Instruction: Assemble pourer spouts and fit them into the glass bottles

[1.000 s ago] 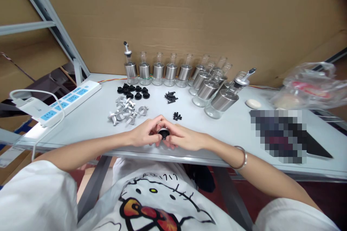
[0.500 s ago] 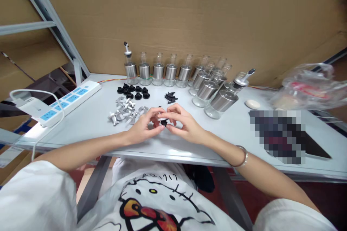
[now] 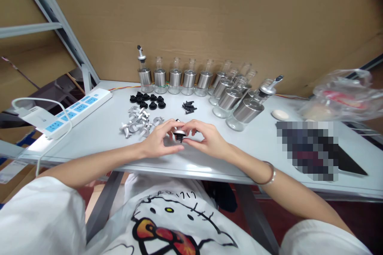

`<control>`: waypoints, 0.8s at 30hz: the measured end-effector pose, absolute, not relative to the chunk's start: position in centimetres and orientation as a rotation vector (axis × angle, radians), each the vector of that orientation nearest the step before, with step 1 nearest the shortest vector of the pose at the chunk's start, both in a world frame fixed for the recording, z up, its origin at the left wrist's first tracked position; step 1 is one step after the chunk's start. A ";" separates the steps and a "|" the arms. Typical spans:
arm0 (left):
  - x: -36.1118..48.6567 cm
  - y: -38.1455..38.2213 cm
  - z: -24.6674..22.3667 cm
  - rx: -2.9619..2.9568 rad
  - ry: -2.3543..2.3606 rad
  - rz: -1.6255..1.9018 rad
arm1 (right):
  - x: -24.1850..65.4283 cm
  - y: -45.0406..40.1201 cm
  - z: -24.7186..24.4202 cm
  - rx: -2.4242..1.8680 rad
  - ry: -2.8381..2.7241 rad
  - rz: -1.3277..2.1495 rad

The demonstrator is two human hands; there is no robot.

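Observation:
Low over the near part of the table, a bottle pourer is between my two hands, its silver cap up and its ribbed black stopper down. My left hand has its fingers on the far left side of the pourer, while its thumb reaches out below, off the stopper. My right hand pinches it from the right with fingers and thumb. Just left of my hands lie several silver pourer tops. Beyond those are several black stoppers, and small black spout caps lie in a heap farther right.
Glass bottles with steel sleeves stand along the back and curve round to the right; two carry pourers. A white power strip lies at the left. To the right are a white oval object, a plastic bag and a blurred dark item.
The pourer's black stopper shows more plainly between my hands. My left thumb has come away from it and stretched out; my right fingers have shifted on the silver cap.

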State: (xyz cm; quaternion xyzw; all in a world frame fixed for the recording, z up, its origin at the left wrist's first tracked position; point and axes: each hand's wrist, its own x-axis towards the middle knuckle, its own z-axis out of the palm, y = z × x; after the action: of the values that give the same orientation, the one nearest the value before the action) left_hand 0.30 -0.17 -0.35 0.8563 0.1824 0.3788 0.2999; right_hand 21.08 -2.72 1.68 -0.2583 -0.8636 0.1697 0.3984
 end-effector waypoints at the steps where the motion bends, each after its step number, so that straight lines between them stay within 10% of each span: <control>1: 0.3 -0.1 -0.4 2.286 0.482 1.014 | 21.1 -2.7 1.6 -0.650 -2.194 0.419; 24: 0.1 -0.3 0.3 2.596 0.618 0.736 | 25.4 2.2 1.1 -1.421 -2.448 0.379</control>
State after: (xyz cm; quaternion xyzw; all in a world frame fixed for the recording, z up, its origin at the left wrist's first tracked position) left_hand 0.11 -0.26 0.31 0.9215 0.2193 0.2612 0.1859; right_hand 25.36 2.16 1.10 -0.4926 -0.8484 0.1314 0.1423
